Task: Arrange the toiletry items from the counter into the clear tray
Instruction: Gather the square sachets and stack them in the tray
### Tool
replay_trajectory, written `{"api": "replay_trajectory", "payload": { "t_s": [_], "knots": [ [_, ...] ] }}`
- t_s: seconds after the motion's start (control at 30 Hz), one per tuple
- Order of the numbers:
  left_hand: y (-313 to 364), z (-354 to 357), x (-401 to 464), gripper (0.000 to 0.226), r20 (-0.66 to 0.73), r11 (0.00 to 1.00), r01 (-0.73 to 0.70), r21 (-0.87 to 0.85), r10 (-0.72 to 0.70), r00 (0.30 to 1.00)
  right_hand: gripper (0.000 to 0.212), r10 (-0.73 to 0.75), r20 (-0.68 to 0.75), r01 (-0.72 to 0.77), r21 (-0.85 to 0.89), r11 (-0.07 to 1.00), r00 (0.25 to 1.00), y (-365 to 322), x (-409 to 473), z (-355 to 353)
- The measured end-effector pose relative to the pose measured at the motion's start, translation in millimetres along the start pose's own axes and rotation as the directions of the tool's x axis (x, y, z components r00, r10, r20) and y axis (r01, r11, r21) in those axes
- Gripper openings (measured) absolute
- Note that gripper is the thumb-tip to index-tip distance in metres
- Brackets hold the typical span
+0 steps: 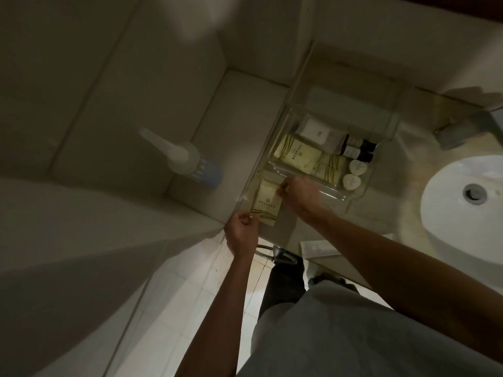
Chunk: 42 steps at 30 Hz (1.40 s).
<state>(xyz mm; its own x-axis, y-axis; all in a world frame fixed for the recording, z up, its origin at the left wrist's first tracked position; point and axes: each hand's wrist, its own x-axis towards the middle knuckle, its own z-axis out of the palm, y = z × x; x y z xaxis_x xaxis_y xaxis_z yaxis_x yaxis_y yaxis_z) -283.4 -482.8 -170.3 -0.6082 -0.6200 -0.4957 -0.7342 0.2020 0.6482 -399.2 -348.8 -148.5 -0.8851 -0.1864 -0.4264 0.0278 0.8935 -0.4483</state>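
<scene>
A clear tray (382, 137) stands on the counter left of the basin. Inside it lie cream striped packets (292, 151), a white box (313, 129), two dark small bottles (356, 151) and two round white soaps (353, 174). Just outside the tray's near left corner lies a cream striped packet (265, 204) on the counter. My left hand (242, 232) pinches that packet's near end. At its far end, beside the tray's wall, my right hand (299, 194) holds the same packet.
A white round basin (462, 210) with a metal drain sits to the right, with a faucet (462, 129) behind it. A white box (315, 248) lies near the counter's front edge. A blurred white dispenser (185, 159) hangs on the tiled wall at left. A metal ring (275, 254) is mounted below the counter.
</scene>
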Motion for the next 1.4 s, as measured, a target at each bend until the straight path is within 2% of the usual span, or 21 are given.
{"api": "replay_trajectory", "payload": {
  "t_s": [0.1, 0.23, 0.33, 0.43, 0.53, 0.63, 0.77, 0.97, 1.03, 1.13, 1.2, 1.23, 1.3, 1.4],
  "knots": [
    [4, -2, 4, 0.015, 0.049, 0.997, 0.008, 0.080, -0.012, 0.999, 0.015, 0.010, 0.024, -0.011, 0.049, 0.999, 1.000, 2, 1, -4],
    [18, -4, 2, 0.012, 0.107, 0.997, -0.007, 0.081, -0.002, 0.994, 0.011, 0.027, 0.026, -0.031, 0.169, 0.985, 0.999, 11, -12, -9],
    [46, -6, -6, 0.010, 0.133, 0.984, -0.139, 0.108, 0.124, 0.983, 0.014, 0.085, -0.087, -0.061, 0.243, 0.968, 0.993, 27, -26, -28],
    [95, 9, -5, 0.007, 0.200, 0.945, -0.309, 0.106, 0.284, 0.938, 0.021, 0.193, -0.169, -0.120, 0.368, 0.922, 0.966, 55, -36, -63],
    [151, 47, 9, 0.012, 0.295, 0.870, -0.458, 0.185, 0.395, 0.870, 0.025, 0.329, -0.176, -0.228, 0.428, 0.874, 0.928, 85, -34, -86],
    [195, 85, 25, 0.012, 0.407, 0.749, -0.561, 0.352, 0.417, 0.813, 0.024, 0.397, -0.105, -0.322, 0.416, 0.850, 0.912, 102, -25, -92],
    [211, 108, 37, 0.009, 0.523, 0.583, -0.657, 0.479, 0.412, 0.746, 0.019, 0.447, -0.050, -0.402, 0.358, 0.843, 0.893, 113, -15, -92],
    [206, 114, 53, 0.010, 0.534, 0.462, -0.672, 0.579, 0.409, 0.740, 0.020, 0.408, 0.023, -0.393, 0.321, 0.862, 0.913, 105, -2, -81],
    [205, 113, 55, 0.010, 0.532, 0.466, -0.663, 0.586, 0.396, 0.749, 0.020, 0.384, 0.008, -0.366, 0.322, 0.873, 0.923, 102, -4, -82],
    [201, 103, 45, 0.008, 0.425, 0.575, -0.635, 0.516, 0.471, 0.773, 0.022, 0.373, -0.144, -0.314, 0.317, 0.895, 0.917, 109, -23, -97],
    [186, 88, 25, 0.013, 0.350, 0.574, -0.689, 0.443, 0.597, 0.722, 0.019, 0.331, -0.265, -0.254, 0.287, 0.924, 0.905, 125, -48, -107],
    [172, 81, 10, 0.013, 0.357, 0.557, -0.722, 0.411, 0.630, 0.689, 0.015, 0.288, -0.294, -0.216, 0.254, 0.943, 0.912, 137, -62, -109],
    [136, 69, -20, 0.014, 0.474, 0.559, -0.748, 0.357, 0.581, 0.661, 0.016, 0.194, -0.228, -0.164, 0.147, 0.976, 0.954, 169, -90, -104],
    [80, 59, -51, 0.025, 0.669, 0.594, -0.701, 0.394, 0.338, 0.662, 0.028, 0.155, 0.044, -0.155, 0.009, 0.988, 0.987, 211, -123, -88]
  ]
}}
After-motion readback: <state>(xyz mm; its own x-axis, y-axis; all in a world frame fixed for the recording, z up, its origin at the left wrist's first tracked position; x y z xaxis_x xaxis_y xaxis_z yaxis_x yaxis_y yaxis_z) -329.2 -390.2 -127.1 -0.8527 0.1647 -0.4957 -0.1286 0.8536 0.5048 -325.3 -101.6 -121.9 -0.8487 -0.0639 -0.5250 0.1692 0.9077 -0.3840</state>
